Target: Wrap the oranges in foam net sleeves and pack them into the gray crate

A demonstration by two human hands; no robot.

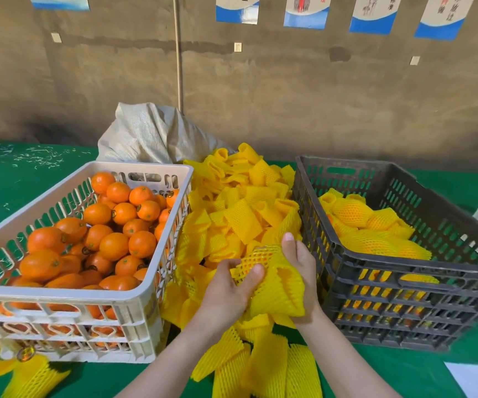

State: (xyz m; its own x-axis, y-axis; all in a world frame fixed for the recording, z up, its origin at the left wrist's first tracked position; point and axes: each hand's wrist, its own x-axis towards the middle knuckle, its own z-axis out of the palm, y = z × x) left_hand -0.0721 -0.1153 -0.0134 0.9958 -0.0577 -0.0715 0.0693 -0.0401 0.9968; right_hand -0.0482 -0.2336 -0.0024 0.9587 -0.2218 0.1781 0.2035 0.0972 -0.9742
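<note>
Fingers of the left hand and right hand grip a soft, springy foam net sleeve stretched over an orange, near centre, just left of the gray crate; probably light, best held round the firm fruit.

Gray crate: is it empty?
No, the gray crate holds several wrapped oranges in yellow net sleeves.
</note>
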